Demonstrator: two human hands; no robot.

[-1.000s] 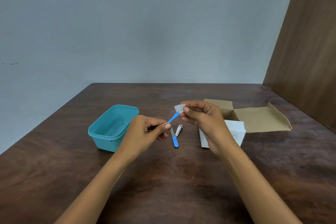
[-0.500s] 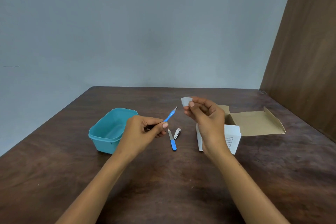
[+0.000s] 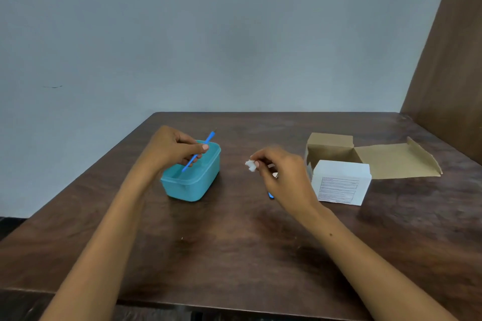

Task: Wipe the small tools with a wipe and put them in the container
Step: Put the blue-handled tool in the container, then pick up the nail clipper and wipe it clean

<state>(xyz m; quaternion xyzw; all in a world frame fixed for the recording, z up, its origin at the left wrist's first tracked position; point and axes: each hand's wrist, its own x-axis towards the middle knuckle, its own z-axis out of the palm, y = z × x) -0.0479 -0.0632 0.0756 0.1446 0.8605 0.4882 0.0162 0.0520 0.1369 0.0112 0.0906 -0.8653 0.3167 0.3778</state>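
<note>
The left hand [image 3: 173, 148] is over the blue tub [image 3: 194, 185]. Its grip is closed on a thin blue tool [image 3: 199, 150], pinched between thumb and fingers. The tool is tilted. Its low end points down into the tub and its top end sticks up past the far rim. I cannot tell if the low end touches the tub.

The right hand [image 3: 284, 177] is up above the table [image 3: 234, 242], to the right of the tub. Its grip is closed on a small white wipe [image 3: 251, 165], held at the fingertips. The wipe is bunched up.

Under the right hand, a bit of another blue tool [image 3: 271, 195] peeks out on the table. A shiny bit [image 3: 275, 175] shows by the fingers too, but it is too hidden to tell what it is.

A white box [image 3: 341, 182] stands on the table just right of the right hand. Behind it is an open brown box [image 3: 365, 155] with its flap lying flat.
</note>
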